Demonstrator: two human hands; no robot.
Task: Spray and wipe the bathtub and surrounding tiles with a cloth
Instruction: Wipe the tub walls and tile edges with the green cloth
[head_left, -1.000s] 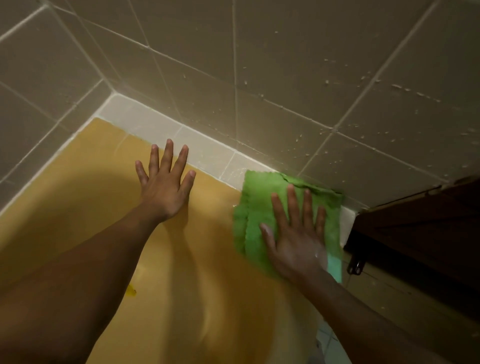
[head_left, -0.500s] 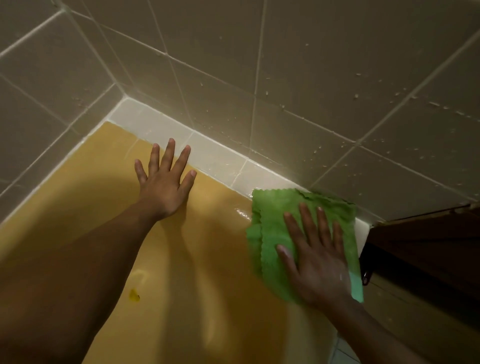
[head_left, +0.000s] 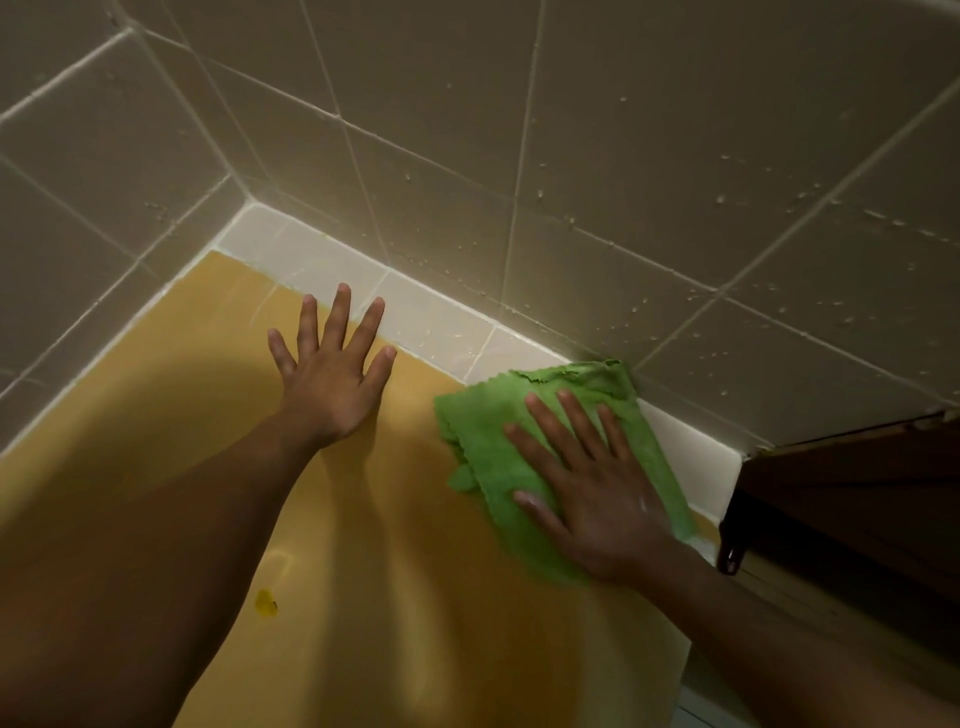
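Green microfibre cloth (head_left: 545, 447), soft and limp, we pin flat under right hand (head_left: 597, 499), fingers spread; left hand (head_left: 332, 384) splayed, bracing on yellow bathtub (head_left: 156, 415); wet, likely slippery.

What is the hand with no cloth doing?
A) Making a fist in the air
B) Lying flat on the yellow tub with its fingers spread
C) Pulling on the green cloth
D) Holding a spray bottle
B: the left hand lies flat with fingers spread on the yellow bathtub, apart from the green cloth, which the right hand presses down near the white ledge tiles.
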